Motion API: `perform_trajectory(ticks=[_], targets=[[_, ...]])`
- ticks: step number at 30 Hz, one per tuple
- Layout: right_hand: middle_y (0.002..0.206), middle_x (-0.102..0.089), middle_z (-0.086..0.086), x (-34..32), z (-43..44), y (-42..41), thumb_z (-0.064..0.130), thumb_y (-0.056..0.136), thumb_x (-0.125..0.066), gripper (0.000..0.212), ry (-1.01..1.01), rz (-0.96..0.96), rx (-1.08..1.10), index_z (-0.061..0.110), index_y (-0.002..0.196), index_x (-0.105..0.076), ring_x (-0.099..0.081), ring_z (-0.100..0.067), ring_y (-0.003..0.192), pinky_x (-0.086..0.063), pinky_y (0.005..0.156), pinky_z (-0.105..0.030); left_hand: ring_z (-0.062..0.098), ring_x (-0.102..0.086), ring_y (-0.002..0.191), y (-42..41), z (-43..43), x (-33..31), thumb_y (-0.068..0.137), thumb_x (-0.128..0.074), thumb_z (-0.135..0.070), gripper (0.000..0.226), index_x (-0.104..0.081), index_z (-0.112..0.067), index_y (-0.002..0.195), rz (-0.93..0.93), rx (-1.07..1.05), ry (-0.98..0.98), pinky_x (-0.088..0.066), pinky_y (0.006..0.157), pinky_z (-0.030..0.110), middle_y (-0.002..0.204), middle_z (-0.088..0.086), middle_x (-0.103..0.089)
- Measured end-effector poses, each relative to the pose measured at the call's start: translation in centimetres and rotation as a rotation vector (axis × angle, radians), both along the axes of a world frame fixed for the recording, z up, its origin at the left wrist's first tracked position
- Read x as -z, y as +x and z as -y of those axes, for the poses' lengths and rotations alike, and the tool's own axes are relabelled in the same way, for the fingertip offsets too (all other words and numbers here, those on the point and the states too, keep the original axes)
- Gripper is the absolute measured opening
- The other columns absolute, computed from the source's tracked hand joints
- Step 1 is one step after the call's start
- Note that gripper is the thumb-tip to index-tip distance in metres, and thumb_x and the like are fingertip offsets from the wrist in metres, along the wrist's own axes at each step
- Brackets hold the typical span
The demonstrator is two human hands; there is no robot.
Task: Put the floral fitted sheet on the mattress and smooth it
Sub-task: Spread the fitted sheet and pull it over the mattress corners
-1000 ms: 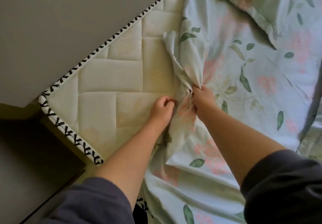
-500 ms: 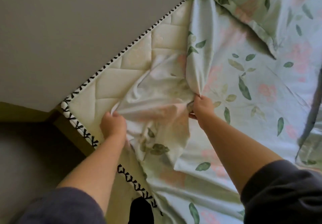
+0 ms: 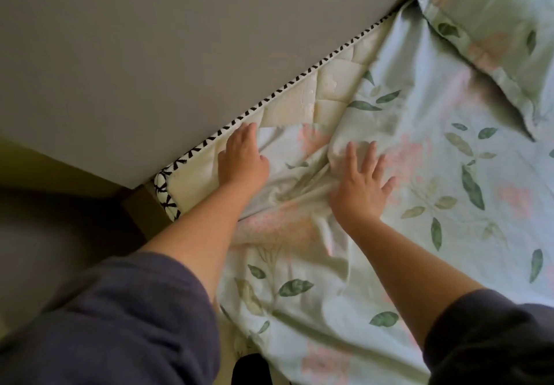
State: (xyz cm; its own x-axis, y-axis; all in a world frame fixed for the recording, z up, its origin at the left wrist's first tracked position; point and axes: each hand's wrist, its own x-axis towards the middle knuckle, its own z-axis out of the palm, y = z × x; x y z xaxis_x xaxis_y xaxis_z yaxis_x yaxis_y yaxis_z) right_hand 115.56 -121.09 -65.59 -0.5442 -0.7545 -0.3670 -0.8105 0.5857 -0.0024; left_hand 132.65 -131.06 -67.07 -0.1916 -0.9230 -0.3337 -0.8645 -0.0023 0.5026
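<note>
Both hands lie palm down on the bed and hold nothing. The left hand [image 3: 242, 160] is flat with its fingers straight and close together, pointing toward 12 o'clock. It rests across the sheet's [image 3: 419, 175] turned-back edge, with its fingertips just short of the trim [image 3: 269, 98]. The right hand [image 3: 359, 181], at 3 o'clock from the left one and apart from it, has its fingers spread wide and pointing toward 1 o'clock. Its palm presses on the sheet.

The sheet is pale green, printed with dark green leaves and pink flowers. It covers the mattress [image 3: 314, 94] from the middle of the view out to 3 and 5 o'clock, and falls over the near side at 6 o'clock. Between the two hands it is bunched into creases. Beside the left hand a fold shows its paler underside.

A narrow wedge of cream quilted mattress is bare, running from its corner at 9 o'clock up toward 1 o'clock. Its trim is white with black cross-stitching and runs along a grey wall [image 3: 150, 40].

At 1 o'clock a pillow [image 3: 494, 25] in the same print lies on the sheet, its flat border toward the hands.

Dark sleeves reach partway down each forearm: the left sleeve [image 3: 105, 318] at 7 o'clock, the right sleeve [image 3: 491, 339] at 5 o'clock. A dim floor [image 3: 60, 220] shows at 8 o'clock. At 6 o'clock a small black shape [image 3: 251, 369] shows at the bottom edge, and I cannot tell what it is.
</note>
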Motion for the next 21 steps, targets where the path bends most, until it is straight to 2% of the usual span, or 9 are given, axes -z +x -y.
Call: perform_trajectory(ticks=[2, 3, 6, 8, 9, 12, 14, 17, 21], targets=[[0.161, 0.01, -0.001, 0.7, 0.1, -0.4, 0.008, 0.086, -0.047, 0.083, 0.118, 0.082, -0.089, 0.036, 0.15, -0.002, 0.003, -0.032, 0.147, -0.005, 0.117, -0.057, 0.026, -0.027, 0.138, -1.4, 1.4, 0.8, 0.089, -0.048, -0.018, 0.066, -0.019, -0.021, 0.148, 0.009, 0.06, 0.096, -0.028, 0.106, 0.043, 0.151, 0.005, -0.031], [0.161, 0.003, -0.001, 1.0, 0.0, -0.5, 0.011, 0.086, -0.05, 0.081, 0.177, 0.137, -0.113, 0.034, 0.149, -0.005, -0.004, -0.032, 0.147, -0.011, 0.116, -0.058, 0.027, -0.031, 0.134, -1.8, 1.8, 1.2, 0.088, -0.05, -0.019, 0.064, -0.023, -0.023, 0.146, 0.02, 0.086, 0.114, -0.029, 0.104, 0.042, 0.146, 0.005, -0.038], [0.158, -0.011, 0.0, 1.6, 0.1, -0.6, 0.016, 0.084, -0.05, 0.076, 0.231, 0.208, -0.13, 0.032, 0.148, -0.013, -0.018, -0.032, 0.142, -0.022, 0.111, -0.056, 0.027, -0.052, 0.112, -1.7, 2.1, 1.9, 0.084, -0.056, -0.017, 0.037, -0.051, -0.025, 0.12, -0.115, 0.065, 0.141, -0.04, 0.087, 0.034, 0.117, 0.001, -0.059], [0.15, -0.029, 0.001, 1.3, 0.5, -1.1, 0.018, 0.086, -0.043, 0.059, 0.209, 0.186, -0.126, 0.033, 0.142, -0.031, -0.029, -0.03, 0.135, -0.027, 0.107, -0.053, 0.026, -0.055, 0.085, -1.0, 1.4, 2.0, 0.082, -0.057, -0.016, 0.013, -0.053, -0.023, 0.092, -0.229, 0.029, 0.114, -0.038, 0.065, 0.03, 0.086, -0.002, -0.058], [0.143, -0.038, 0.002, 1.0, 0.8, -1.4, 0.019, 0.088, -0.04, 0.049, 0.209, 0.153, -0.132, 0.032, 0.135, -0.041, -0.035, -0.029, 0.131, -0.028, 0.105, -0.052, 0.025, -0.05, 0.073, -0.4, 0.9, 1.9, 0.082, -0.057, -0.016, 0.01, -0.048, -0.021, 0.083, -0.252, -0.001, 0.081, -0.034, 0.056, 0.03, 0.074, -0.003, -0.053], [0.126, -0.054, -0.003, -0.4, 1.9, -1.1, 0.024, 0.091, -0.037, 0.035, 0.244, 0.109, -0.115, 0.023, 0.119, -0.058, -0.044, -0.028, 0.121, -0.032, 0.099, -0.045, 0.025, -0.047, 0.065, 3.0, -1.6, 0.8, 0.087, -0.055, -0.024, 0.017, -0.05, -0.012, 0.075, -0.221, -0.061, 0.045, -0.033, 0.054, 0.031, 0.063, -0.006, -0.051], [0.12, -0.058, -0.005, -1.4, 2.8, 0.2, 0.028, 0.092, -0.037, 0.033, 0.217, 0.161, -0.072, 0.02, 0.116, -0.058, -0.049, -0.029, 0.115, -0.033, 0.096, -0.043, 0.029, -0.054, 0.068, 6.1, -3.2, -0.1, 0.092, -0.05, -0.036, 0.032, -0.053, -0.01, 0.073, -0.102, -0.072, 0.065, -0.038, 0.058, 0.032, 0.064, -0.001, -0.055], [0.118, -0.057, -0.008, -3.4, 3.6, 2.8, 0.028, 0.091, -0.035, 0.034, 0.105, 0.226, -0.074, 0.017, 0.117, -0.054, -0.051, -0.029, 0.108, -0.034, 0.091, -0.043, 0.029, -0.047, 0.058, 9.2, -4.3, -3.4, 0.097, -0.042, -0.041, 0.048, -0.038, -0.015, 0.057, -0.088, -0.146, -0.006, -0.03, 0.052, 0.033, 0.053, 0.004, -0.043], [0.127, -0.05, -0.009, -6.2, 4.1, 7.0, 0.021, 0.093, -0.04, 0.059, -0.126, 0.418, -0.091, 0.028, 0.147, -0.017, -0.053, -0.032, 0.109, -0.045, 0.084, -0.041, 0.024, -0.036, 0.053, 9.5, -3.9, -9.4, 0.093, -0.054, -0.026, 0.044, -0.035, -0.01, 0.057, -0.217, -0.13, -0.124, -0.023, 0.052, 0.033, 0.051, 0.004, -0.036]])
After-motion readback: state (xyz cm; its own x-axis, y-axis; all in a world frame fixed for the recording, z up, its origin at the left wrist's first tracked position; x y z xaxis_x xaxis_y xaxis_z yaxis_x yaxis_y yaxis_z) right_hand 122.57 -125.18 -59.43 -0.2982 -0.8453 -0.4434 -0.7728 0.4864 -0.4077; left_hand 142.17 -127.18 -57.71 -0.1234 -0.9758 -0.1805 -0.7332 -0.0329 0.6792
